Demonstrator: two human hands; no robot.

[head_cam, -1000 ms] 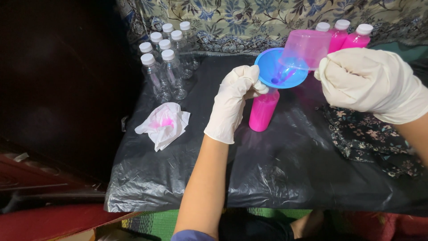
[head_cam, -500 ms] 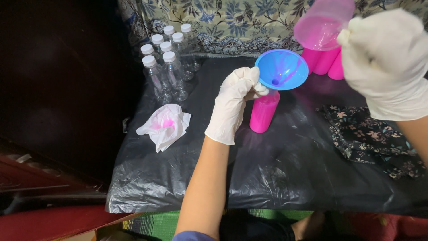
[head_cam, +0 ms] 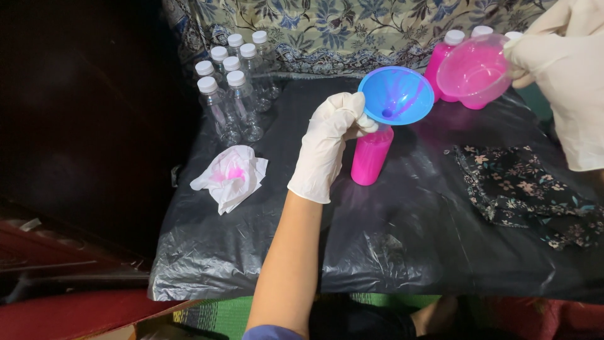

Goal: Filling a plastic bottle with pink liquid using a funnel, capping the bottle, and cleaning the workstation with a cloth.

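The left hand (head_cam: 328, 141), in a white glove, grips the rim of the blue funnel (head_cam: 396, 94), fingers closed on its near edge. The funnel sits in the neck of a pink-filled bottle (head_cam: 370, 155) standing upright at the middle of the bench (head_cam: 390, 239), which is covered in black plastic sheet. The right hand (head_cam: 560, 60), also gloved, grips a translucent pink cup (head_cam: 473, 70), tilted, held above the bench right of the funnel. Empty capped clear bottles (head_cam: 229, 94) stand at the rear left; a pink-stained tissue (head_cam: 230, 176) lies near them.
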